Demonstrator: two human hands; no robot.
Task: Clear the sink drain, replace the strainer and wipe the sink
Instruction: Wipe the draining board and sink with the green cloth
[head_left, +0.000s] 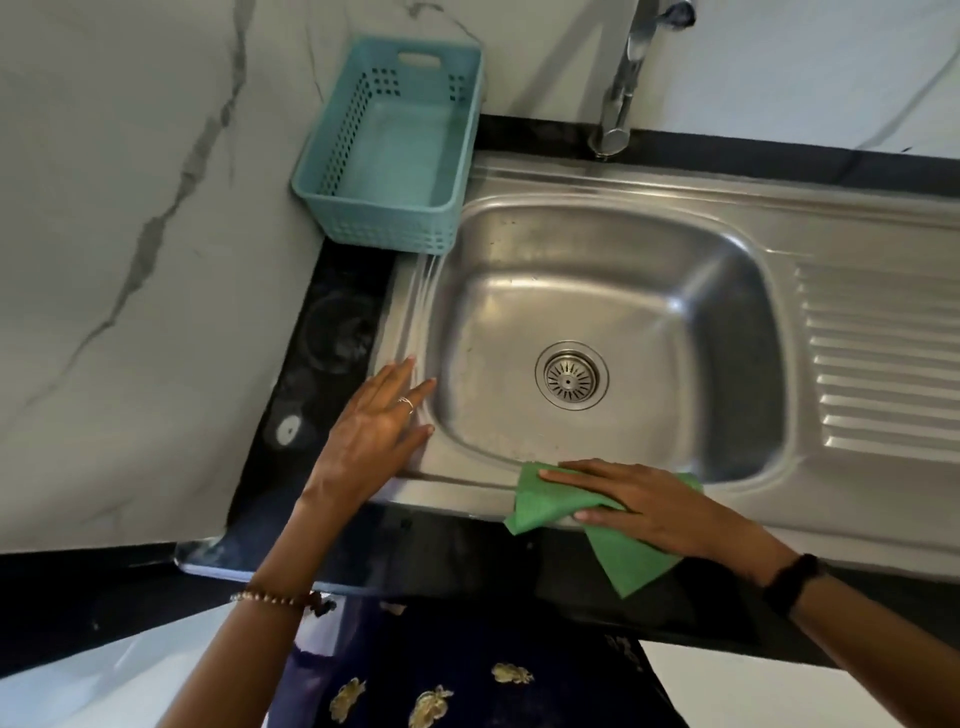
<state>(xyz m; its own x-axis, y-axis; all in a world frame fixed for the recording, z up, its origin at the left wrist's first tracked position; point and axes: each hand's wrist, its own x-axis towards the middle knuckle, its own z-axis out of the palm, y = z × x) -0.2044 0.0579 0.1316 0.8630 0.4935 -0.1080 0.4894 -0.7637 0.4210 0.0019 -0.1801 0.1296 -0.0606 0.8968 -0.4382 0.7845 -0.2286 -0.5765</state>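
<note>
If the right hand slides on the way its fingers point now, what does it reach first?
The right hand lies flat on the green cloth, fingers pointing left along the sink's front rim. Bare rim comes first, then probably the left hand resting at the near-left corner.

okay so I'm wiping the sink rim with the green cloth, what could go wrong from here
The green cloth hangs over the counter's front edge under your flat right hand, so it may slide off. Your left hand rests on the sink rim's corner and could slip if it's wet.
</note>
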